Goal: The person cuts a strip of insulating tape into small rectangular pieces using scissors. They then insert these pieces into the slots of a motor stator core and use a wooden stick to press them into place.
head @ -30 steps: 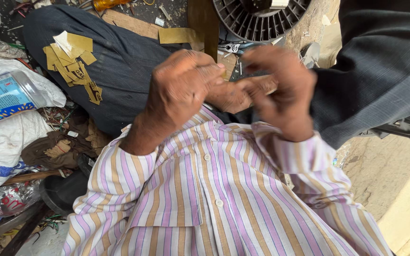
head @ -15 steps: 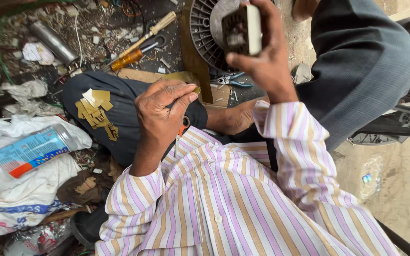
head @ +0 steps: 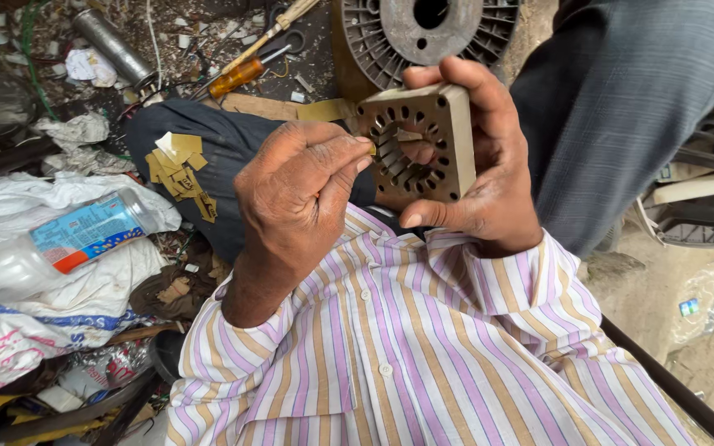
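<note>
In front of the striped shirt (head: pixel 423 347), the right hand (head: pixel 481 177) is holding up a square metal stator (head: pixel 417 142), thumb curled under its lower edge and fingers wrapping over the top and far side. The stator is facing the camera, its round bore ringed with slots and small holes. The left hand (head: pixel 295 194) is pressing thumb and forefinger together on a small tan paper slip (head: pixel 371 145) at the stator's left edge; whether the slip is already sitting in a slot cannot be told. On the dark trouser leg (head: pixel 208 157) to the left, a heap of tan paper strips (head: pixel 177 163) is lying. Beyond it on the littered ground, a screwdriver (head: pixel 245 73) with an orange handle is lying beside a grey metal cylinder (head: pixel 113 45). A round ribbed motor cover (head: pixel 431 33) is standing just behind the stator. At far left, a plastic bottle (head: pixel 68 244) with a blue label is resting on white bags (head: pixel 35 330).
</note>
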